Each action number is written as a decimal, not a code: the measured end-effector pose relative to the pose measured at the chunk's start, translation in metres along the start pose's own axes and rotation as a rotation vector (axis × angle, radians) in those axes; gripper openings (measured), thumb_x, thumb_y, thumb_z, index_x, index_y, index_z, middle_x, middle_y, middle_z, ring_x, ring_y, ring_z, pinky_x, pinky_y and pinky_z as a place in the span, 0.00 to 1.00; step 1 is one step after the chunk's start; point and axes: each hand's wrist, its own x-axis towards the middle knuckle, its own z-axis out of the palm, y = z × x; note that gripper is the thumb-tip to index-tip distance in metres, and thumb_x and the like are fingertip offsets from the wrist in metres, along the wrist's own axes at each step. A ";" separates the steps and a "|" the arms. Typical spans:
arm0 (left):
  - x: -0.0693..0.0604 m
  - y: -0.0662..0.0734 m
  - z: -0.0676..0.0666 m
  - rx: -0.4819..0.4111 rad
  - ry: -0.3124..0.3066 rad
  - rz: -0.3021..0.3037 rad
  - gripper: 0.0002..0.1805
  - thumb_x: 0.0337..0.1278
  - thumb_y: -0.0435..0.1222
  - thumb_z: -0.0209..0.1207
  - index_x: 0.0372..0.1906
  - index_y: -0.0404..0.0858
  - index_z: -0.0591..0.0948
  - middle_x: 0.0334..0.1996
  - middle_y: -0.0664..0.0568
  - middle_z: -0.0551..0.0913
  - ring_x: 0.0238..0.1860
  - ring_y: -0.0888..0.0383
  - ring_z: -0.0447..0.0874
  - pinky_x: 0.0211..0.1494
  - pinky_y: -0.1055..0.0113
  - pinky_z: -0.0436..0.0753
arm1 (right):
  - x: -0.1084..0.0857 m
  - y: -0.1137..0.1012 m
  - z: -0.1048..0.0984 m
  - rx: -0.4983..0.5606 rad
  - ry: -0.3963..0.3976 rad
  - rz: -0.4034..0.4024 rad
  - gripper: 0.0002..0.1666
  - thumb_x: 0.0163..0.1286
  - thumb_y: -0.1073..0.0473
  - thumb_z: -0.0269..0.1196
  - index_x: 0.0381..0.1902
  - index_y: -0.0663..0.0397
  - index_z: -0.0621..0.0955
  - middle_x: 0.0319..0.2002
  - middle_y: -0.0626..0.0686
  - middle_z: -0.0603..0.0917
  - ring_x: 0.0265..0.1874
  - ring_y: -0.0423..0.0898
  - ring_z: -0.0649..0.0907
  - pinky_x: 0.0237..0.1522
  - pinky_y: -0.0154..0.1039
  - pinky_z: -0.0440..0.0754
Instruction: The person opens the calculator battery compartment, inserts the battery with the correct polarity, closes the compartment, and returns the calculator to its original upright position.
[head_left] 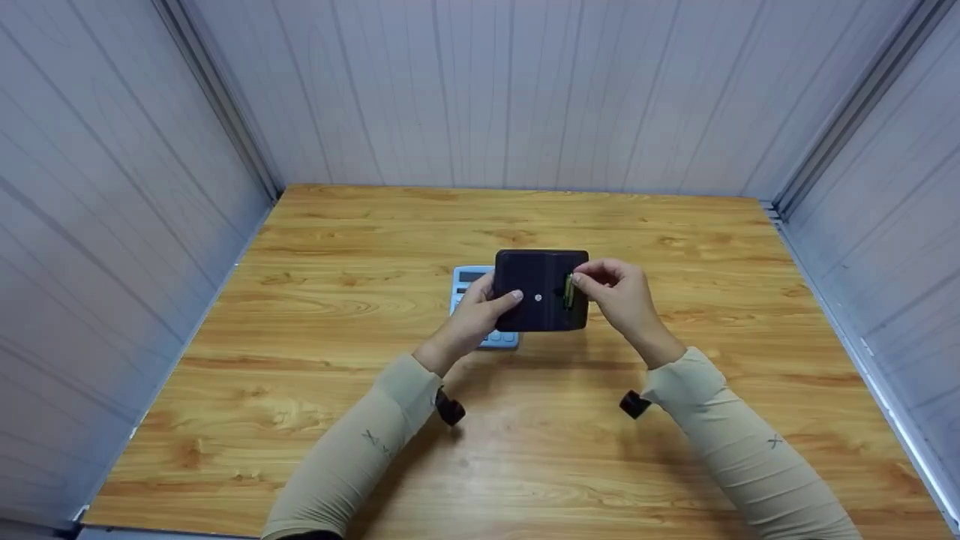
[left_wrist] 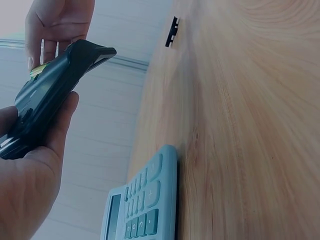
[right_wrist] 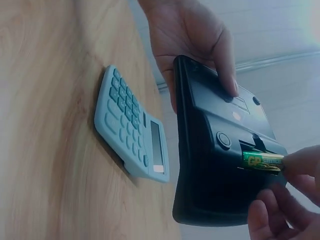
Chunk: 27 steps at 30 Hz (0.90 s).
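Note:
My left hand (head_left: 474, 311) grips a black calculator (head_left: 525, 274) by its left side, thumb on its back face, holding it above the table. Its back, with an open battery slot, faces me in the head view. A green and gold battery (right_wrist: 262, 160) lies in the slot in the right wrist view. With thumb and forefinger, my right hand (head_left: 624, 300) pinches the battery at one end. Behind and below the black calculator, a light blue calculator (right_wrist: 122, 115) lies keys up on the table, partly hidden in the head view.
A small black plastic piece with tabs (left_wrist: 172, 32) lies on the wooden table (head_left: 337, 247) in the left wrist view. Pale panelled walls (head_left: 480, 90) stand at the back and both sides. Dark wrist cameras (head_left: 451, 409) hang below the sleeves.

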 end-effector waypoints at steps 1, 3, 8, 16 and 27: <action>0.000 0.000 0.000 -0.002 0.001 0.001 0.26 0.83 0.28 0.54 0.79 0.33 0.70 0.66 0.34 0.83 0.58 0.50 0.91 0.62 0.54 0.91 | 0.001 0.000 -0.001 0.007 -0.004 0.030 0.14 0.76 0.60 0.71 0.52 0.66 0.87 0.43 0.49 0.87 0.38 0.40 0.84 0.42 0.31 0.88; 0.000 -0.001 0.000 -0.005 0.002 0.004 0.26 0.83 0.28 0.54 0.79 0.33 0.70 0.65 0.34 0.83 0.57 0.50 0.91 0.61 0.55 0.91 | 0.002 0.000 -0.003 0.016 -0.012 0.091 0.21 0.76 0.56 0.72 0.58 0.65 0.84 0.48 0.52 0.85 0.42 0.42 0.83 0.46 0.32 0.88; 0.000 -0.001 0.000 -0.008 0.000 0.007 0.26 0.83 0.28 0.54 0.79 0.33 0.69 0.66 0.34 0.83 0.58 0.50 0.91 0.62 0.54 0.91 | 0.004 0.000 -0.006 0.057 -0.071 0.237 0.36 0.78 0.51 0.69 0.74 0.65 0.74 0.61 0.59 0.78 0.53 0.45 0.81 0.52 0.35 0.87; -0.001 -0.001 0.000 0.009 0.010 0.001 0.26 0.83 0.28 0.54 0.79 0.34 0.70 0.67 0.35 0.83 0.58 0.50 0.90 0.63 0.53 0.91 | 0.005 0.000 -0.004 0.152 -0.108 0.319 0.36 0.78 0.52 0.68 0.73 0.69 0.74 0.55 0.53 0.83 0.49 0.41 0.85 0.48 0.33 0.89; -0.001 -0.005 0.000 0.040 0.006 0.005 0.27 0.83 0.29 0.55 0.79 0.34 0.69 0.68 0.34 0.83 0.61 0.47 0.90 0.66 0.52 0.89 | 0.005 0.000 -0.003 0.134 -0.082 0.330 0.33 0.76 0.55 0.70 0.70 0.70 0.77 0.48 0.50 0.84 0.44 0.39 0.86 0.43 0.33 0.90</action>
